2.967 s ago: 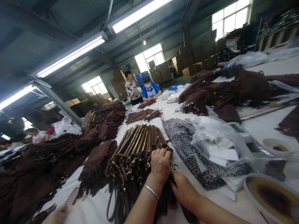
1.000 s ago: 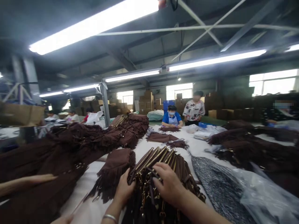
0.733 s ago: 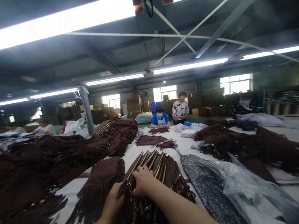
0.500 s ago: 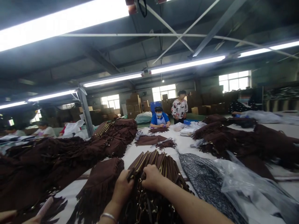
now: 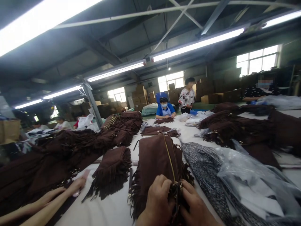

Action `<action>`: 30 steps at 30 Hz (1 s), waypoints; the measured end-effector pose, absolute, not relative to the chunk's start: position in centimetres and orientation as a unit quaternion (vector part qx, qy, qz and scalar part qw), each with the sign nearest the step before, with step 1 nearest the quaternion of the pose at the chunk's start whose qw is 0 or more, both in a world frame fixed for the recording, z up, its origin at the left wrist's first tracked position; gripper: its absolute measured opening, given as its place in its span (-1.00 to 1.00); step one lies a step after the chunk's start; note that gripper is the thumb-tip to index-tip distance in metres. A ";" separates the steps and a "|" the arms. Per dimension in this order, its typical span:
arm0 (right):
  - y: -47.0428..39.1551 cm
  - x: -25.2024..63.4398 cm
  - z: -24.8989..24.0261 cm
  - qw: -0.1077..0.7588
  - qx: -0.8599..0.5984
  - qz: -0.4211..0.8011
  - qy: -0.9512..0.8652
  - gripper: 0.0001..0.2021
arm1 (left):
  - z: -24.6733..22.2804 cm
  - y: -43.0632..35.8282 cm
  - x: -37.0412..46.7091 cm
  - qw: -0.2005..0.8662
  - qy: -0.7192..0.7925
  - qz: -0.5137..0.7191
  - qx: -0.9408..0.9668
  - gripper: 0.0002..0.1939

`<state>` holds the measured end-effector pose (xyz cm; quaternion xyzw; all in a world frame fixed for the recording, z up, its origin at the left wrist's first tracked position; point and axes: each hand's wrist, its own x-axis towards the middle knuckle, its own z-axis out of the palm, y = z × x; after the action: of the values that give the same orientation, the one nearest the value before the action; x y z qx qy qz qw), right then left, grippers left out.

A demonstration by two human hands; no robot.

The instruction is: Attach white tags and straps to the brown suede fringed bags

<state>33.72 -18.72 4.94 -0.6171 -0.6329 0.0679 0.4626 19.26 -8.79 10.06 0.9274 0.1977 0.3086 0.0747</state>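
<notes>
Swung broad side up from their earlier fan, the brown fringed bags lie on the tabletop, extending forward from the left hand and right hand, both gripping their near end.

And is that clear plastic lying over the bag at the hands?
No, the plastic lies to the right of the brown bag, partly over speckled cloth.

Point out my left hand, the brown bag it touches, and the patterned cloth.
Your left hand (image 5: 158, 198), head view: middle of its back.
Brown bag (image 5: 154, 157), head view: its flat panel.
Patterned cloth (image 5: 204, 166), head view: its uncovered part.
</notes>
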 end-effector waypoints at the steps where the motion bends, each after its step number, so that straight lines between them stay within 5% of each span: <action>1: -19.1 33.7 5.0 0.471 -0.612 0.079 -0.631 -0.57 | 10.2 -9.0 19.2 0.068 0.204 0.305 0.928 -0.79; 7: -19.4 33.3 9.0 0.545 -0.617 0.153 -0.547 -0.69 | 11.5 -9.4 18.3 0.046 0.276 0.314 0.907 -0.82; 12: -19.1 31.1 10.7 0.511 -0.666 0.142 -0.525 -0.76 | 10.4 -10.3 16.3 0.072 0.340 0.384 0.855 -0.63; 22: -18.7 28.8 11.9 0.453 -0.686 0.086 -0.563 -0.73 | 11.0 -10.8 13.2 0.160 0.451 0.349 0.806 -0.89; 27: -14.8 27.3 16.1 0.284 -0.756 0.027 -0.590 -0.64 | 11.0 -11.7 13.4 0.143 0.430 0.429 0.781 -0.85; 30: -12.0 26.7 17.4 0.198 -0.768 0.010 -0.609 -0.79 | 11.0 -11.8 13.4 0.154 0.416 0.436 0.783 -0.83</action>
<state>26.67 -12.04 17.35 -0.7681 -0.6088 0.0099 0.1981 13.41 -11.80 11.02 0.7829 0.4161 0.4363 0.1536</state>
